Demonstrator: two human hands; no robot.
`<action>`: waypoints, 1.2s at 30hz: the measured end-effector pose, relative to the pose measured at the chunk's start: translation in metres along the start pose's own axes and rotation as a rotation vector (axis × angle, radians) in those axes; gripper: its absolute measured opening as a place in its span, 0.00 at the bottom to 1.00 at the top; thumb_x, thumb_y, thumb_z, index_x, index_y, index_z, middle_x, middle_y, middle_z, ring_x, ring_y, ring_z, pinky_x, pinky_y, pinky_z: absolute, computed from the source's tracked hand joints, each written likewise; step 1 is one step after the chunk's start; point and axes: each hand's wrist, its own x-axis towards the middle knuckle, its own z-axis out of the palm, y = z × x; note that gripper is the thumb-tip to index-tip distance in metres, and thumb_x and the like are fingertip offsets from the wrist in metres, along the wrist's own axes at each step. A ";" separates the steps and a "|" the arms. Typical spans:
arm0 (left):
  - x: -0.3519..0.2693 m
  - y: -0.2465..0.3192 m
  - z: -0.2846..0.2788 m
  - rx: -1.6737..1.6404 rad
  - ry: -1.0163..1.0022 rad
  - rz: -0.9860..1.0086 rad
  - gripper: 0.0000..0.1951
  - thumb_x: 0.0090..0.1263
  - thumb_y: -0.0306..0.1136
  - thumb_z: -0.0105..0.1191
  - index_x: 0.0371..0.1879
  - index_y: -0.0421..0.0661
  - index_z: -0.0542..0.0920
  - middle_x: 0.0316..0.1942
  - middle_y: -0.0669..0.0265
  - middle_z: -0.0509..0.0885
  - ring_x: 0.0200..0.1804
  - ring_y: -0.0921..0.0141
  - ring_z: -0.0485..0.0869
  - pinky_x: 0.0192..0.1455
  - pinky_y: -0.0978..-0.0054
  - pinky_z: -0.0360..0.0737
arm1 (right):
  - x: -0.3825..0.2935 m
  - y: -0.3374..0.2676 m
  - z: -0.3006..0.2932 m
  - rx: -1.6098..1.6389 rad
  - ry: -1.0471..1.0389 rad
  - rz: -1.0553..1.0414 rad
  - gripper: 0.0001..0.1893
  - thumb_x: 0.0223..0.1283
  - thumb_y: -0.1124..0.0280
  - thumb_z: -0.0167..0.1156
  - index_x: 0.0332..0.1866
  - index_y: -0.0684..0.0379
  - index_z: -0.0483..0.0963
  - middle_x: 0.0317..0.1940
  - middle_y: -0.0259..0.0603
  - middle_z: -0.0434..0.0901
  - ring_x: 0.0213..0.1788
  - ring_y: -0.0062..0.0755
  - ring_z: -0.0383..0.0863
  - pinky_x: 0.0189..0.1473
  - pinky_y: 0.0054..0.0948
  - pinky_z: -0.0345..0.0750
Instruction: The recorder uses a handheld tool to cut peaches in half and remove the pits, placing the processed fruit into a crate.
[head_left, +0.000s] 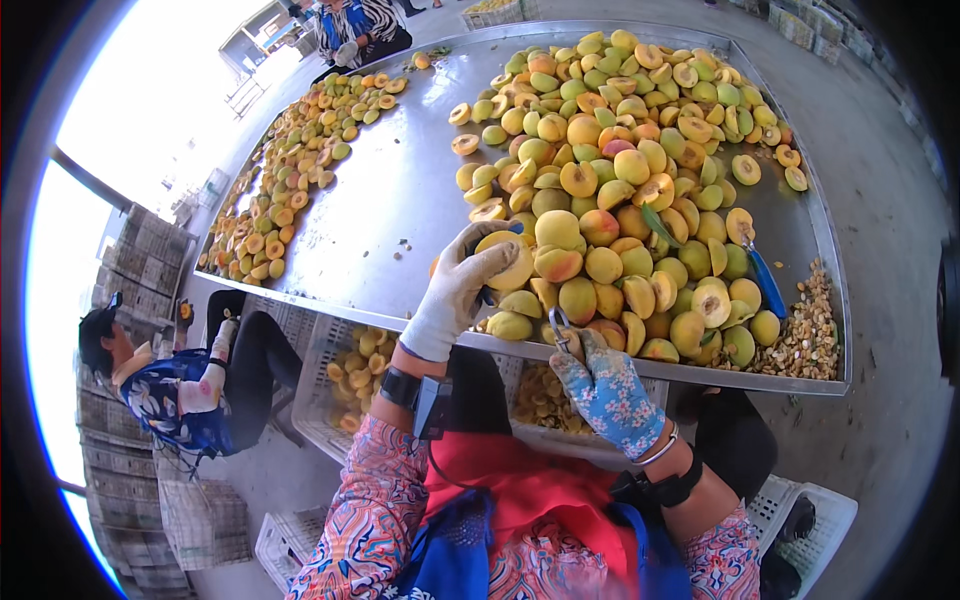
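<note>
My left hand (454, 292), in a white work glove, grips a yellow peach (510, 262) at the front of the fruit pile. Thumb and fingers wrap around it, and its underside is hidden. In a blue flowered glove, my right hand (613, 394) holds a pitting tool with a bent metal loop (559, 324) at the table's front edge. The loop points up, apart from the held peach; most of the handle is hidden by the fingers. Just beyond both hands lies a large heap of whole and halved peaches (600, 199), some with pits showing.
A raised rim (675, 371) borders the metal table. A blue-handled tool (766, 285) lies beside peach pits (806, 334) at right. More halves (281, 199) line the far left. Below stand plastic crates (315, 367). One co-worker (176, 390) sits left, another (352, 34) beyond the table.
</note>
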 end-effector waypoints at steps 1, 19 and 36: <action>-0.011 0.001 0.007 -0.035 -0.001 -0.030 0.19 0.67 0.32 0.56 0.55 0.37 0.74 0.46 0.64 0.80 0.45 0.75 0.81 0.44 0.79 0.80 | 0.002 -0.001 0.004 -0.088 0.064 -0.108 0.16 0.66 0.65 0.58 0.51 0.65 0.72 0.28 0.54 0.79 0.29 0.50 0.80 0.31 0.42 0.75; -0.057 -0.044 0.053 -0.429 -0.058 -0.074 0.22 0.78 0.45 0.42 0.55 0.37 0.73 0.43 0.57 0.81 0.44 0.63 0.84 0.49 0.64 0.83 | -0.009 0.018 0.016 -0.695 -0.049 -0.456 0.13 0.63 0.73 0.54 0.51 0.64 0.75 0.46 0.64 0.73 0.36 0.54 0.80 0.36 0.45 0.77; -0.060 -0.053 0.066 -0.628 0.138 0.058 0.22 0.78 0.45 0.43 0.54 0.37 0.73 0.42 0.57 0.81 0.41 0.61 0.84 0.48 0.59 0.84 | -0.003 0.003 0.017 -0.787 -0.324 -0.313 0.16 0.68 0.73 0.48 0.59 0.65 0.69 0.51 0.61 0.72 0.45 0.55 0.79 0.46 0.41 0.77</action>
